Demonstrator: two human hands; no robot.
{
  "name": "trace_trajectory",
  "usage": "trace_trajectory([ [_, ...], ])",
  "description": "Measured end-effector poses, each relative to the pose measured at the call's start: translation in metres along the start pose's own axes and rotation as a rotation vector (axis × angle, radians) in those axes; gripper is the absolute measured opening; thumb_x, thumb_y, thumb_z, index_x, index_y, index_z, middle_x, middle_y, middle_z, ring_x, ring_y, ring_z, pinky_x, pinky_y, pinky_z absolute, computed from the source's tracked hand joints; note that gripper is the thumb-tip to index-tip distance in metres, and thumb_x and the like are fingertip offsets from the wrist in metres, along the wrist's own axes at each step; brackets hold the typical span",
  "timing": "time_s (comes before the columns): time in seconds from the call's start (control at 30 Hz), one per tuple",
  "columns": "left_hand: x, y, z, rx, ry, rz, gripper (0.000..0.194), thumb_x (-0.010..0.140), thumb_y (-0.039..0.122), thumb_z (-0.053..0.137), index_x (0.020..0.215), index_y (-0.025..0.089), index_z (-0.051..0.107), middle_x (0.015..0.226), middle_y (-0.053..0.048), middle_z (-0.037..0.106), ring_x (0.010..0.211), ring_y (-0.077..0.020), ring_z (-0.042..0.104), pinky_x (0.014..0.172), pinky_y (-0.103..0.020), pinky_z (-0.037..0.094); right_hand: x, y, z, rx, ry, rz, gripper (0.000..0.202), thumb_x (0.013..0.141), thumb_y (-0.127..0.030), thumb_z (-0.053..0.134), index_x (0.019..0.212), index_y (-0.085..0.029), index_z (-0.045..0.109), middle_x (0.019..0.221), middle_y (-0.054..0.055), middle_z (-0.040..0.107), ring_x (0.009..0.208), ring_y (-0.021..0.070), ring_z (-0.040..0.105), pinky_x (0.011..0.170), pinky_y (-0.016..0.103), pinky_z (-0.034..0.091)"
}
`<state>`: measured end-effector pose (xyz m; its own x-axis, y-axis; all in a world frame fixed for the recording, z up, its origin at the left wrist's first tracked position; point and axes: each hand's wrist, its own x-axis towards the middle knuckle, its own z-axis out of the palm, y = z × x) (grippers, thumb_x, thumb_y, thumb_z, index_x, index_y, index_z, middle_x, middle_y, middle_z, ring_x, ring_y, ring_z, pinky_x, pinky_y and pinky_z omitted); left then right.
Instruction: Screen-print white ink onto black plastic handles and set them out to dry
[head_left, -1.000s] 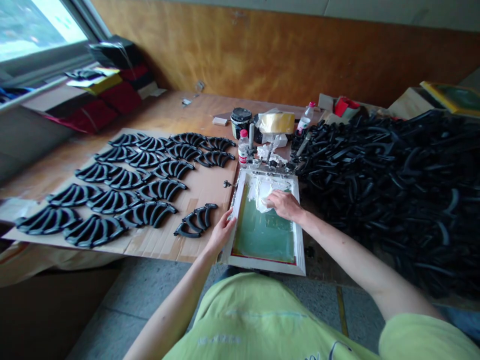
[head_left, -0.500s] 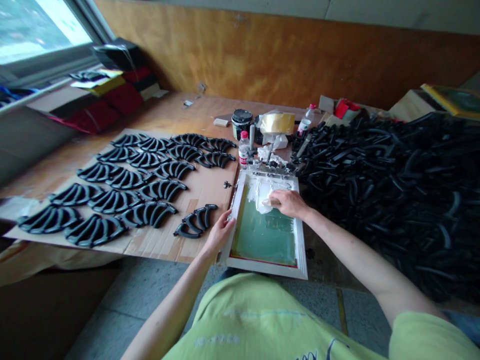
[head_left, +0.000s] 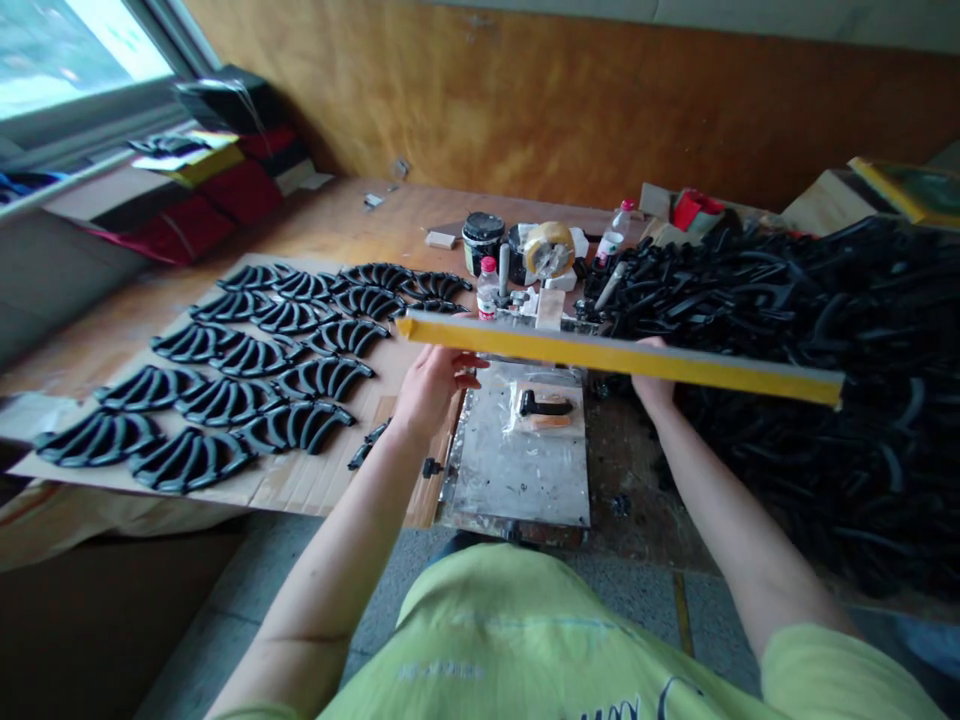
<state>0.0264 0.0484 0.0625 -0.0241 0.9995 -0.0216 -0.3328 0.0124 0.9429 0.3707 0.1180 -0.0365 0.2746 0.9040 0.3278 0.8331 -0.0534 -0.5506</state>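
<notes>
A raised frame (head_left: 720,372) is seen edge-on, its long yellow edge crossing in front of me. Just below its left part, my left hand (head_left: 429,392) has its fingers apart, with nothing visible between them. My right hand (head_left: 654,380) is at the frame's right half, where the edge hides most of its fingers and anything in them. Under the frame lies a grey metal plate (head_left: 517,470). On that plate a black curved part (head_left: 546,405) rests on a small taped block beside an orange-brown strip (head_left: 550,422).
Rows of black curved parts (head_left: 225,400) cover the cardboard (head_left: 292,485) at left. A large heap of black parts (head_left: 795,440) fills the right. Behind the plate stand a red-capped bottle (head_left: 487,288), a black tub (head_left: 482,243), a tape roll (head_left: 550,250) and another bottle (head_left: 613,235).
The frame has swung up off the plate, uncovering the black part. My left hand has moved up from the frame's left side, and my right hand has moved right, away from the white paste.
</notes>
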Motion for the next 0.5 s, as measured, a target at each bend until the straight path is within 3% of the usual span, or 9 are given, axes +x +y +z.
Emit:
trace_trajectory([
  [0.07, 0.005, -0.008, 0.007, -0.050, 0.069, -0.039, 0.047, 0.084, 0.052, 0.056, 0.118, 0.021, 0.057, 0.089, -0.003, 0.068, 0.069, -0.0120, 0.064, 0.052, -0.019, 0.048, -0.037, 0.000, 0.018, 0.002, -0.093, -0.066, 0.012, 0.083, -0.026, 0.060, 0.087, -0.016, 0.065, 0.081, 0.010, 0.065, 0.081, 0.0241, 0.059, 0.076, 0.037, 0.045],
  [0.13, -0.002, -0.028, 0.011, -0.093, 0.120, -0.112, 0.045, 0.086, 0.053, 0.054, 0.116, 0.020, 0.056, 0.088, -0.004, 0.069, 0.066, -0.0109, 0.064, 0.050, -0.018, 0.047, -0.072, -0.012, 0.035, 0.004, -0.257, -0.271, 0.015, 0.080, -0.029, 0.067, 0.092, -0.020, 0.066, 0.089, 0.008, 0.065, 0.089, 0.0244, 0.058, 0.081, 0.036, 0.045],
  [0.2, -0.021, -0.057, 0.014, -0.094, 0.060, -0.335, 0.045, 0.085, 0.053, 0.057, 0.111, 0.017, 0.057, 0.093, -0.007, 0.071, 0.065, -0.0123, 0.065, 0.048, -0.018, 0.047, -0.100, -0.031, 0.043, -0.036, -0.343, -0.407, 0.015, 0.082, -0.029, 0.067, 0.095, -0.021, 0.066, 0.094, 0.008, 0.063, 0.094, 0.0248, 0.056, 0.084, 0.037, 0.044],
  [0.27, -0.044, -0.087, 0.017, -0.092, -0.030, -0.597, 0.047, 0.083, 0.054, 0.060, 0.111, 0.015, 0.058, 0.102, -0.013, 0.071, 0.072, -0.0167, 0.069, 0.048, -0.022, 0.051, -0.122, -0.053, 0.042, -0.069, -0.338, -0.451, 0.012, 0.087, -0.029, 0.062, 0.094, -0.021, 0.066, 0.092, 0.009, 0.061, 0.095, 0.0247, 0.054, 0.084, 0.037, 0.044],
  [0.33, -0.066, -0.111, 0.018, -0.143, -0.011, -0.719, 0.043, 0.084, 0.053, 0.060, 0.108, 0.017, 0.058, 0.103, -0.012, 0.071, 0.079, -0.0200, 0.071, 0.052, -0.024, 0.054, -0.140, -0.074, 0.035, -0.049, -0.347, -0.561, 0.013, 0.090, -0.030, 0.058, 0.093, -0.021, 0.066, 0.090, 0.008, 0.061, 0.093, 0.0237, 0.052, 0.084, 0.036, 0.043],
  [0.43, -0.087, -0.131, 0.002, -0.179, 0.127, -0.687, 0.028, 0.087, 0.045, 0.060, 0.093, 0.017, 0.059, 0.084, -0.006, 0.070, 0.077, -0.0197, 0.072, 0.052, -0.023, 0.054, -0.148, -0.085, 0.022, 0.030, -0.472, -0.853, 0.019, 0.093, -0.033, 0.054, 0.103, -0.024, 0.067, 0.092, 0.005, 0.064, 0.095, 0.0211, 0.053, 0.087, 0.034, 0.042],
  [0.5, -0.098, -0.135, -0.029, -0.094, 0.245, -0.615, 0.025, 0.089, 0.041, 0.056, 0.090, 0.017, 0.060, 0.084, -0.006, 0.070, 0.073, -0.0190, 0.071, 0.050, -0.022, 0.053, -0.128, -0.067, 0.008, -0.007, -0.479, -0.793, 0.020, 0.094, -0.031, 0.052, 0.107, -0.027, 0.066, 0.096, 0.002, 0.066, 0.096, 0.0186, 0.055, 0.089, 0.032, 0.042],
])
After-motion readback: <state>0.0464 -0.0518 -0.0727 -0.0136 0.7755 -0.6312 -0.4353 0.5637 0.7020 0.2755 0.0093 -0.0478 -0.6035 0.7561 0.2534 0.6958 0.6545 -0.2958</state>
